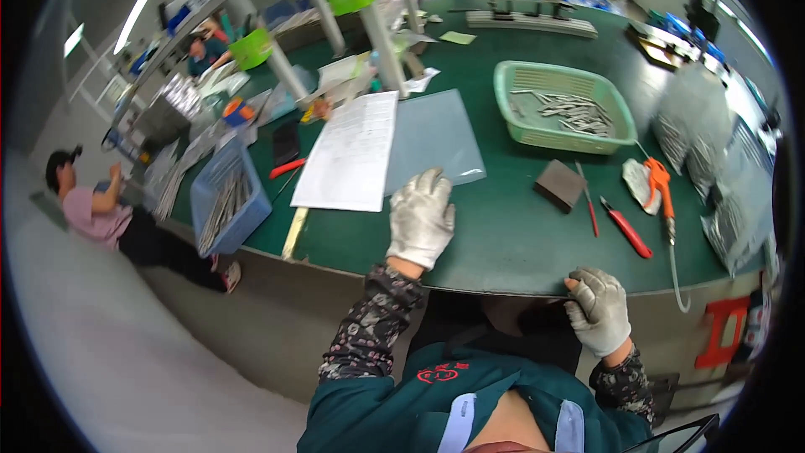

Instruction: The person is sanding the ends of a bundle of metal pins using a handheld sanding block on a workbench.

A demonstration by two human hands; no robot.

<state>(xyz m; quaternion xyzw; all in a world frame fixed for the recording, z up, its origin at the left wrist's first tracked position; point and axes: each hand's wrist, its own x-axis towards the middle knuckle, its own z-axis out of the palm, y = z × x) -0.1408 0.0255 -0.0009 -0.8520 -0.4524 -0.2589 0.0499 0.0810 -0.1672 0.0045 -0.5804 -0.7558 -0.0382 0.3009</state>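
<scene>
My left hand (422, 216), in a whitish work glove, lies flat on the green table by the near edge of a clear plastic sheet (435, 136). Its fingers are stretched out and it holds nothing. Left of it is a printed paper sheet (348, 153). At the table's front edge rests my right hand (599, 309), gloved too, with the fingers curled in and a bare fingertip showing. I see nothing in it. Beyond it lie a brown block (560, 185), a thin red-handled tool (589, 201) and red-handled cutters (626, 227).
A green basket (620, 109) holds several small metal pieces. An orange air gun (660, 185) with a hose lies at the right, beside bags of parts (735, 193). A blue basket (204, 193) of metal rods stands left, near a phone (286, 143). Other people are farther off.
</scene>
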